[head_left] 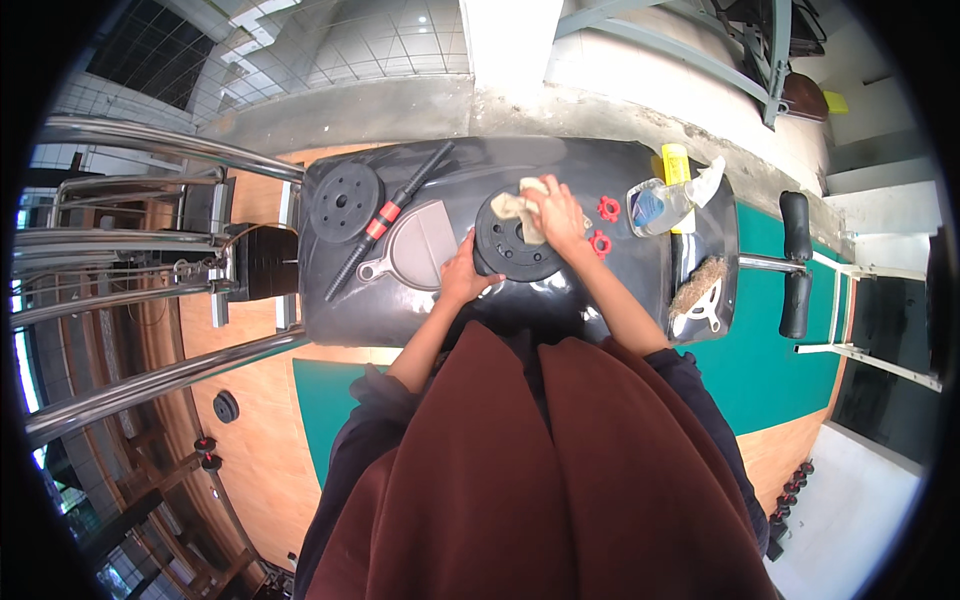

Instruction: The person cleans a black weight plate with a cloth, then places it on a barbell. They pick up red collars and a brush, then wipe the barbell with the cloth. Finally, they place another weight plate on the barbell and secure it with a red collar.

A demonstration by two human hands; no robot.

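A round black weight plate [513, 258] with small holes lies on a black padded bench [385, 322]. My left hand [464, 276] grips its near left rim, fingers closed round the edge. In my right hand [557, 212] is a crumpled cream cloth [512, 207], pressed onto the plate's upper face. Two red star-shaped collars [608, 208] sit just right of the plate. To its left lies a grey dustpan [418, 250]. Beyond the dustpan are a black dumbbell bar [408, 192] with a red middle and a second weight plate [346, 202].
At the bench's right end are a clear spray bottle [657, 208], a yellow container [677, 165] and a bristled brush [697, 290] with a white handle. Chrome machine bars [170, 385] flank the left side. Padded rollers [794, 265] stand right of the bench, above a green mat [770, 365].
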